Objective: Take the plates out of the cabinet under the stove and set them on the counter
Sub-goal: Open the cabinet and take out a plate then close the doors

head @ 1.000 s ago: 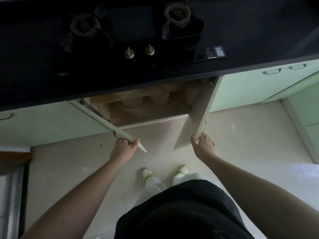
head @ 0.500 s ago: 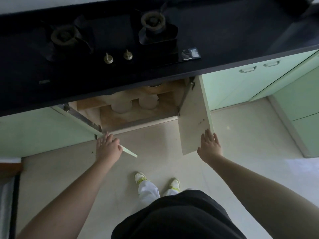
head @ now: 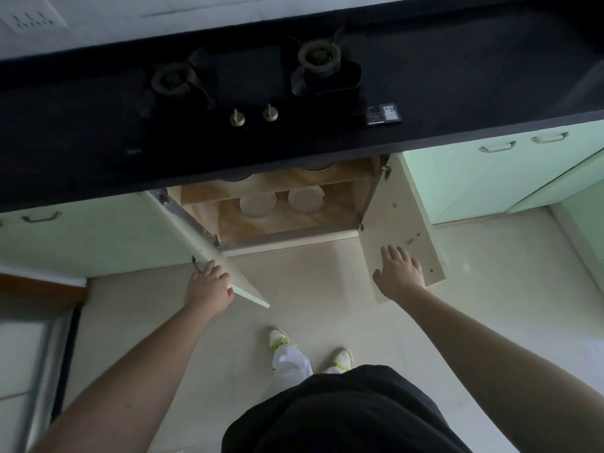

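The cabinet (head: 287, 223) under the stove (head: 261, 93) stands open. Two pale round plates sit side by side on its wooden floor, a left plate (head: 257, 204) and a right plate (head: 306, 199). More round dishes show partly on the shelf above, under the counter edge. My left hand (head: 209, 286) rests on the edge of the left door (head: 202, 246), fingers curled over it. My right hand (head: 400, 273) lies flat with fingers spread against the inner face of the right door (head: 398, 217). The black counter (head: 457, 76) runs along the top.
Pale green cabinet fronts with metal handles (head: 496, 147) flank the opening on both sides. The tiled floor (head: 327, 289) lies below, with my feet in white shoes (head: 341, 358) close to the cabinet. A steel-edged unit (head: 39, 371) stands at the lower left.
Both doors have swung wider open, the right one pushed flat towards the neighbouring cabinet. My right hand went from its edge to its inner face. The plates inside are now in plain view.
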The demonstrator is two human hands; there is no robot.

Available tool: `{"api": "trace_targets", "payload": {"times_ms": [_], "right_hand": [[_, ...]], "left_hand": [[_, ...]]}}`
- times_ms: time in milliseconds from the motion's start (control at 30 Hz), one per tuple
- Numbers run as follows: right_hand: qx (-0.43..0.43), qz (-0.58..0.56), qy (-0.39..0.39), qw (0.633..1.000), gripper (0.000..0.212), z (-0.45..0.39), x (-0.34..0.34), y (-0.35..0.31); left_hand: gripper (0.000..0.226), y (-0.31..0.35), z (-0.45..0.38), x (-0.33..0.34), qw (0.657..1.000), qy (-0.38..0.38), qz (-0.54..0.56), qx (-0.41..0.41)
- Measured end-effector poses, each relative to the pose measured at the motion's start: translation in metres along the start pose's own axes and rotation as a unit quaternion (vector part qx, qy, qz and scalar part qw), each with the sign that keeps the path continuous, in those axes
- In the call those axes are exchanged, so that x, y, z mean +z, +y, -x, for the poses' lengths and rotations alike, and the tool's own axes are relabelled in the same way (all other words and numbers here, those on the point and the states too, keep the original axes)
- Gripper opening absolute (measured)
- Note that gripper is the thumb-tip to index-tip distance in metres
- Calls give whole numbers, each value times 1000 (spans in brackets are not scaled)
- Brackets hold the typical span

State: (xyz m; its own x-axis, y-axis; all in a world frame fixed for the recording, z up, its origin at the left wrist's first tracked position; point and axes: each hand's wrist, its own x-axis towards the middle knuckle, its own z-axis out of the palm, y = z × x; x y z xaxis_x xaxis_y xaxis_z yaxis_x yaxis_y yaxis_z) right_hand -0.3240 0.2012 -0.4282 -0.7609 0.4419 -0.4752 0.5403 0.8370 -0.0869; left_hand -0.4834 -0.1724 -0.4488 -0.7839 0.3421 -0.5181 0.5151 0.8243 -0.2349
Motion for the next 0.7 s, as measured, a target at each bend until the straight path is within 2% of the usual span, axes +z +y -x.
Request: {"api": "trace_targets", "payload": {"times_ms": [300,433,700], "right_hand": [[-133,4,12,991,68,5,-1,-78],[-181,29,11,983,68,9,-2,-110],[-210,72,3,975,67,18,7,-153]], "left_hand": [[46,-38,59,19,997,-46,-25,-52],[46,-72,84,37,997,-33,-8,-70],[47,-128,106,65,992,-45,20,-116]]}}
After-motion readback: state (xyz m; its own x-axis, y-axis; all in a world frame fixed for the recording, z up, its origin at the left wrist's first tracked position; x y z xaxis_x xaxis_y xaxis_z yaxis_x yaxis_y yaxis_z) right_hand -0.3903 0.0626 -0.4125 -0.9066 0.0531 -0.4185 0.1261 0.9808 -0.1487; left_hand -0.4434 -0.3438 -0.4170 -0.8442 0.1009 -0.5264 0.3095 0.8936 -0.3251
